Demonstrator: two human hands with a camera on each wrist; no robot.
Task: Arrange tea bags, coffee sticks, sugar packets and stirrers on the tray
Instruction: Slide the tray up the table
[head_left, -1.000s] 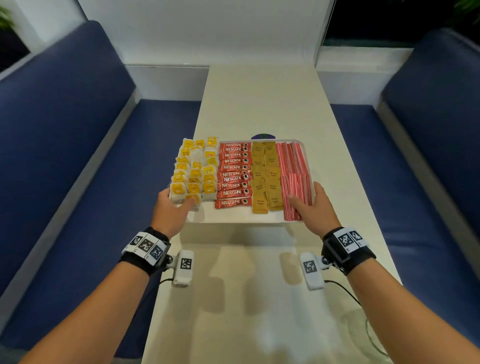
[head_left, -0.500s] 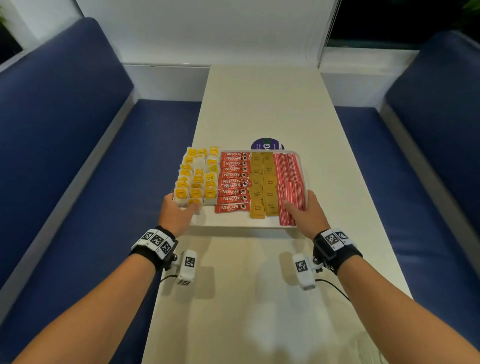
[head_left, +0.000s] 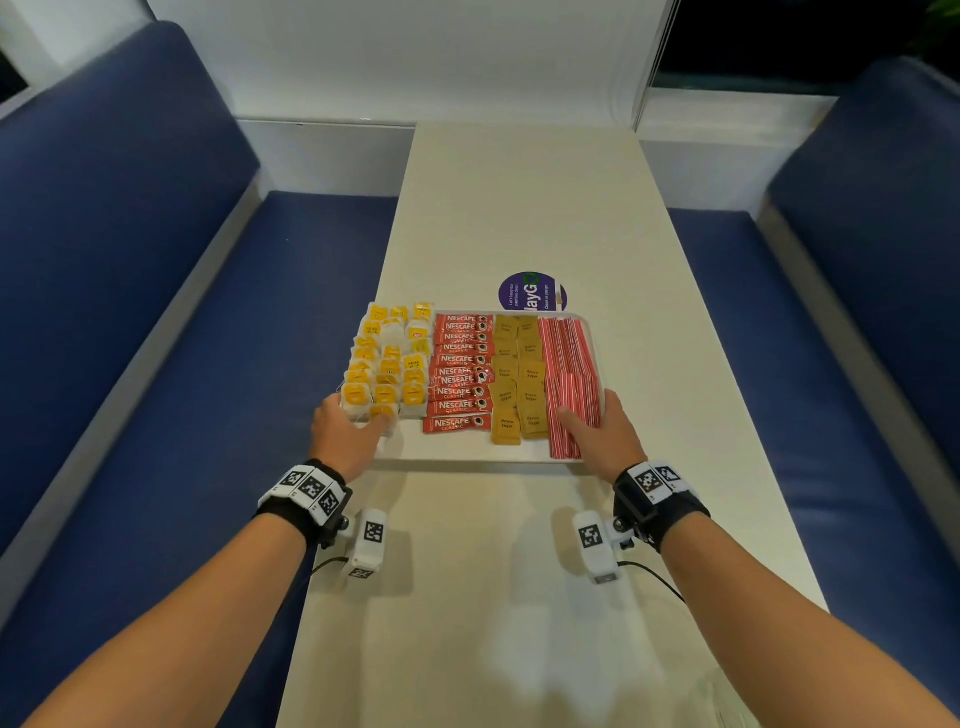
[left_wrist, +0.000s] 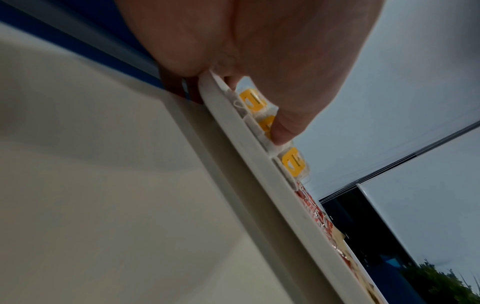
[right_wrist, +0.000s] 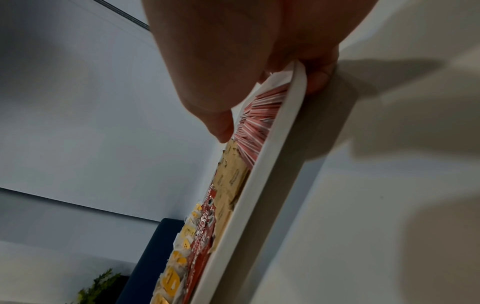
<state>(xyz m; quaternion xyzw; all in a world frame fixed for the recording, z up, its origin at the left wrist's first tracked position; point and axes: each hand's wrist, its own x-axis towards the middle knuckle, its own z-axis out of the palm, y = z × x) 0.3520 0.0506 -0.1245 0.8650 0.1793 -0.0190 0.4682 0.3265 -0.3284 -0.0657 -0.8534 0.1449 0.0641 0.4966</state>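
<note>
A white tray (head_left: 467, 453) sits low over the cream table (head_left: 519, 197), with a shadow under its near edge. It holds rows of yellow tea bags (head_left: 387, 358), red coffee sticks (head_left: 460, 371), brown sugar packets (head_left: 519, 379) and red-striped stirrers (head_left: 569, 374). My left hand (head_left: 345, 434) grips the near left corner, and in the left wrist view its thumb presses on a tea bag (left_wrist: 293, 162) above the rim (left_wrist: 259, 164). My right hand (head_left: 605, 436) grips the near right corner. There the thumb lies by the stirrers (right_wrist: 257, 127) and the fingers (right_wrist: 319, 78) curl under the rim (right_wrist: 272, 154).
A round purple sticker (head_left: 532, 293) lies on the table just behind the tray. Blue padded benches (head_left: 182, 364) (head_left: 831, 364) run along both long sides. A white wall (head_left: 415, 62) closes the far end.
The tray, held in both hands, has gone down and away from me toward the table. More of the purple sticker now shows behind it.
</note>
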